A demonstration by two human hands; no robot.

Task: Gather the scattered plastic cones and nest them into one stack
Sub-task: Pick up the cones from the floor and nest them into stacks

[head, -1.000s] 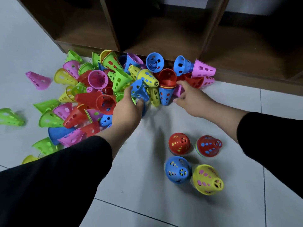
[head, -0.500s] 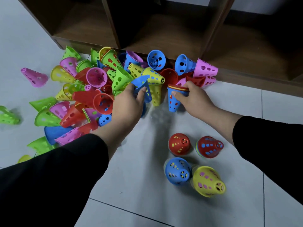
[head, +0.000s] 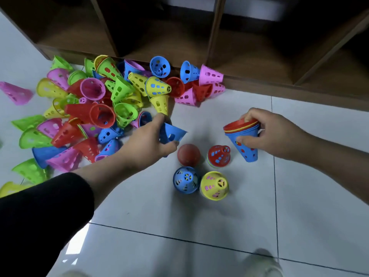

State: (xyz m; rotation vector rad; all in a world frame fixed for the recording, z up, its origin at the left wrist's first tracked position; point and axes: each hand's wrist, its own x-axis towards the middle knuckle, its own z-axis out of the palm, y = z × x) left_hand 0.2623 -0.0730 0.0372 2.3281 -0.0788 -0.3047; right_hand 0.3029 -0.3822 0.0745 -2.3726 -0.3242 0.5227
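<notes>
A heap of scattered plastic cones (head: 103, 100) in green, pink, red, yellow and blue lies on the floor at the left, against the shelf base. My left hand (head: 147, 139) grips a single blue cone (head: 172, 134) at the heap's right edge, wide end to the right. My right hand (head: 267, 134) holds a nested stack (head: 244, 140) off the floor, narrow end down, blue outside with red and yellow rims at its top. Between my hands stand a red stack (head: 188, 154), another red stack (head: 219, 155), a blue stack (head: 186, 179) and a yellow stack (head: 214, 184).
A dark wooden shelf unit (head: 249, 86) with open compartments runs along the back, several cones leaning on its base. The floor is pale tile (head: 199, 226) with dark grout lines. Shoe tips (head: 261, 260) show at the bottom edge.
Both hands pulled back from the heap toward me. The right hand lifted the blue nested stack away to the right, and the left hand drew the blue cone out of the heap.
</notes>
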